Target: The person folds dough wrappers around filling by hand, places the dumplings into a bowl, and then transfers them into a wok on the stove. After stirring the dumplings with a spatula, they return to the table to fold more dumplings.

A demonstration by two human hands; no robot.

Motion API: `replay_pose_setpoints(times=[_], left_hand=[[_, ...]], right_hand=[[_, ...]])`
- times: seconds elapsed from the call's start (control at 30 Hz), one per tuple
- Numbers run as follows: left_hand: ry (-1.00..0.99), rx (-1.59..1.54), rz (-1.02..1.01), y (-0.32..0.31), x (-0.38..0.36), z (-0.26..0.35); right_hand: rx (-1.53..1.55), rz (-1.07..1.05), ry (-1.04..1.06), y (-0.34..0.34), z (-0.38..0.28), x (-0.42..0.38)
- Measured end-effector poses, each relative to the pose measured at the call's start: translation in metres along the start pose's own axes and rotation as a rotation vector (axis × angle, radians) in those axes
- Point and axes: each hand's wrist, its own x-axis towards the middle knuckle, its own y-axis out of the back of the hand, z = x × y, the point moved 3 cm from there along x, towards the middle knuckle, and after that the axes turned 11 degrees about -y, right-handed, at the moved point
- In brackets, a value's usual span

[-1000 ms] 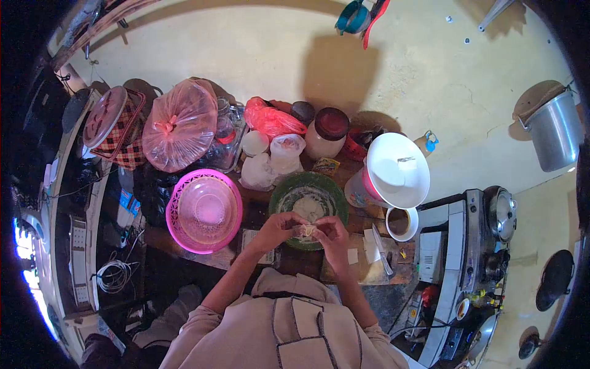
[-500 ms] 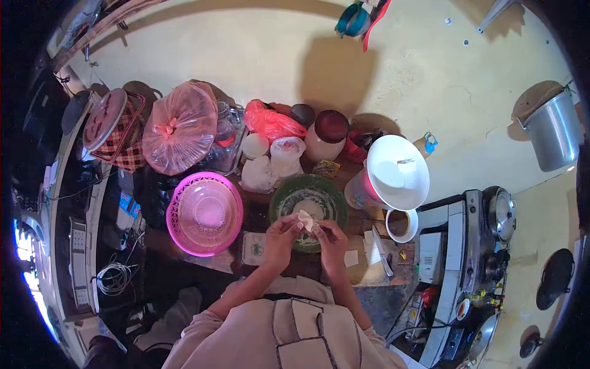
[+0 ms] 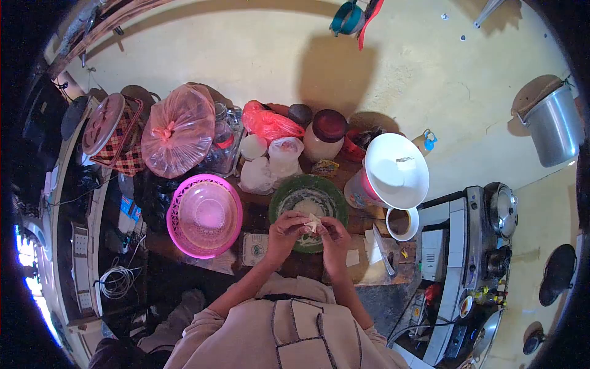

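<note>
A small pale folded piece (image 3: 313,222), thin like dough or wrapper, is pinched between both hands over the near side of a green basin (image 3: 283,194). My left hand (image 3: 285,232) grips its left side with closed fingers. On its right side, my right hand (image 3: 334,236) holds it the same way. White powder or paste lies in the basin and coats its wall. Right of my right hand, a pale square sheet (image 3: 352,257) lies on the wooden table, near a knife (image 3: 385,253) on white paper.
A pink basket with a bowl (image 3: 174,215) stands left. Plastic bags (image 3: 178,132) and a red-lidded jar (image 3: 327,135) line the back. At right are a white bowl (image 3: 418,175) on a container, a cup of dark liquid (image 3: 411,230) and a stove (image 3: 474,246).
The pale piece has shifted slightly right and down and looks more folded together. Both hands have moved slightly with it, and the camera view has shifted a little.
</note>
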Motion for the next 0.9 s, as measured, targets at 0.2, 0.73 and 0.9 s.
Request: replay_pose_setpoints(times=[0.2, 0.73, 0.9], left_hand=[[0.134, -0.166, 0.100, -0.004, 0.001, 0.007], [0.028, 0.022, 0.032, -0.001, 0.001, 0.013], [0.004, -0.022, 0.007, -0.001, 0.006, 0.017]], right_hand=[[-0.006, -0.012, 0.016, 0.003, 0.002, 0.001], [-0.345, -0.007, 0.233, 0.004, -0.018, -0.001], [-0.284, -0.050, 0.195, 0.003, -0.026, -0.001]])
